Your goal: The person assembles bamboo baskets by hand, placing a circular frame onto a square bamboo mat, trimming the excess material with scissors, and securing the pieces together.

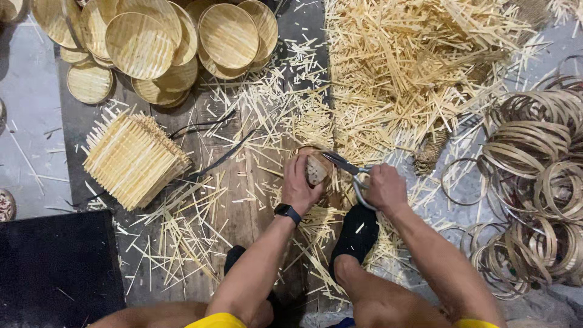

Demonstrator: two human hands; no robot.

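The left hand [299,182] gripped a small woven mat [316,169] upright over the plank floor [243,206]. The right hand [384,186] was closed on scissors [345,165], whose blades met the mat's top edge. Offcuts [401,67] lay heaped beyond (hoops [540,152] at right), with finished trays [152,42] and a mat stack [135,158] to the left.

A dark wooden board [243,212] is laid on the grey floor [27,109]. Round woven bamboo trays [146,42] are piled at its far left, a square woven mat [135,158] below them. Bamboo offcuts [401,67] are heaped beside thin bamboo hoops [540,158].
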